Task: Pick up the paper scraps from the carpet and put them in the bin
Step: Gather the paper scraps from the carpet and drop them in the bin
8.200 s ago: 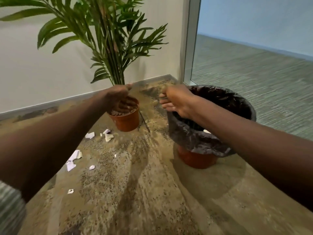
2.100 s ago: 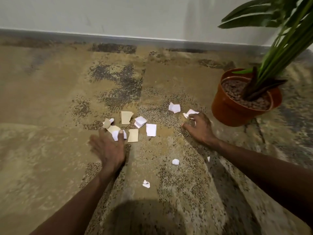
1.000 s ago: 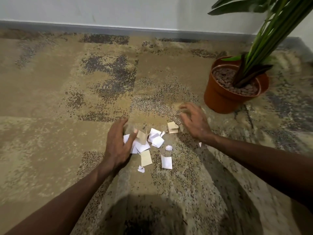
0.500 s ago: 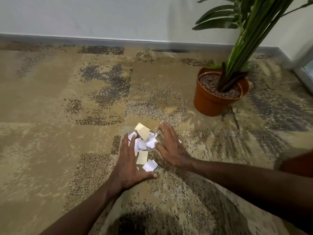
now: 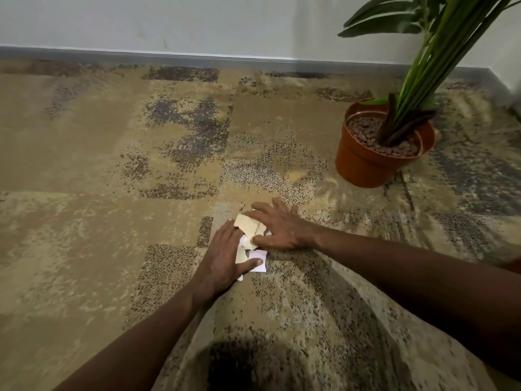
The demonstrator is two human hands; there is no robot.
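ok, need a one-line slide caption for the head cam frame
Left hand and right hand press paper scraps into one pile on the carpet near a potted plant.

Carpet (image 5: 118, 210): mottled tan and beige with dark speckled patches, running back to a grey skirting strip along the wall. Paper scraps (image 5: 249, 235): white and cream, bunched in one small pile near the centre, lying directly on the carpet. Plant pot (image 5: 363, 162): orange-brown, standing upright on the carpet at right, well apart from the pile.
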